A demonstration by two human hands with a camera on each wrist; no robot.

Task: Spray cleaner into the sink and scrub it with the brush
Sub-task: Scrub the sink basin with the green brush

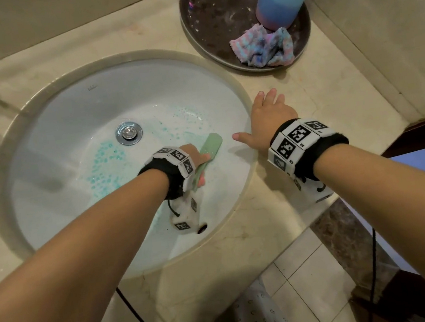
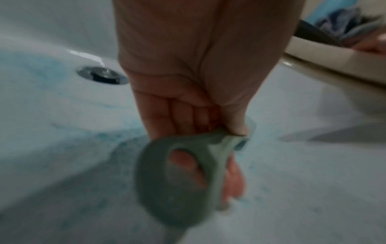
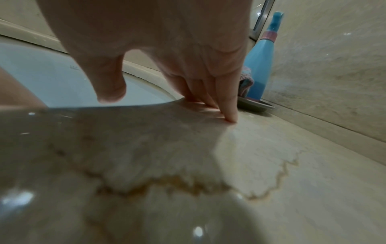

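Left hand: the left hand (image 1: 192, 160) is down inside the sink (image 1: 74, 115), fingers curled round the handle of a pale green brush (image 1: 211, 146); the left wrist view shows the handle's looped end (image 2: 158, 180) below the palm, with a fingertip visible through the loop.
Brush: its flat green head points up and to the right, lying against the right-hand slope of the basin — bristles are hidden underneath.
Right hand: the right hand (image 1: 267, 120) lies flat on the countertop (image 1: 304, 92) just right of the sink rim, fingers straight and slightly spread, thumb reaching out toward the basin; in the right wrist view the fingertips (image 3: 230, 118) press onto the stone and it holds nothing.
Sink: white oval bowl set under a beige stone counter, with a chrome drain (image 1: 129, 132) near the middle.
Cleaner: blue-green foam (image 1: 105, 162) speckles the basin floor left of the brush and below the drain, with fainter spots above the brush head.
Spray bottle: a blue spray bottle (image 3: 261, 66) with a pink collar stands upright on a dark round tray (image 1: 205, 10) at the counter's back right corner — well apart from both hands.
Cloth: a crumpled pink-and-blue cloth (image 1: 264, 47) lies on the tray, touching the bottle's base.
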